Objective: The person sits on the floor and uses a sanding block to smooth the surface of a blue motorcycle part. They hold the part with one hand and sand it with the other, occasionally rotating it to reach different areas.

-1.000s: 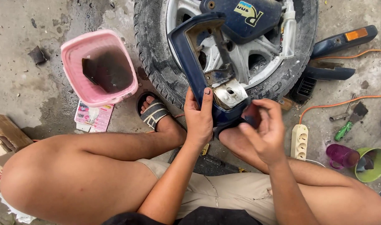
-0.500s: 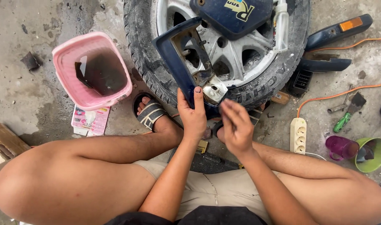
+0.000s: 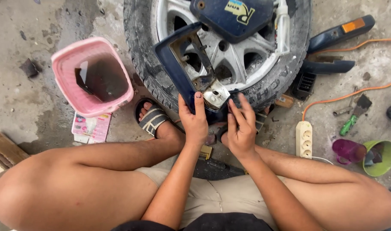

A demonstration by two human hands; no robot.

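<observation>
Wood scraps (image 3: 3,147): lay at the far left edge on the concrete floor (image 3: 41,25).
Pink basket (image 3: 92,76): stood on the floor left of the tyre, dark inside, with a pink printed packet (image 3: 90,127) lying flat just below it.
Sandalled foot (image 3: 155,119): rested between the basket and the hands, touching the tyre's lower left edge.
Tyre (image 3: 140,55): lay flat on the floor with its silver wheel (image 3: 229,55) facing up; a dark blue panel (image 3: 234,17) sat on top of it.
Blue frame (image 3: 174,64): a dark blue plastic piece with a rectangular opening, tilted up against the wheel, its lower end in both hands.
Left hand (image 3: 195,122): closed around the frame's lower edge, thumb pressed up along its face.
Metal bracket (image 3: 214,94): sat at the frame's lower corner, between the 2 hands.
Right hand (image 3: 240,128): fingers curled onto the frame's bottom end just right of the bracket, gripping it.
Power strip (image 3: 303,139): white, lay on the floor right of the right hand, near an orange cable (image 3: 353,92).
Green screwdriver (image 3: 348,125): lay further right on the floor.
Purple cup (image 3: 348,150): lay beside a green cup (image 3: 381,158) at the right edge.
</observation>
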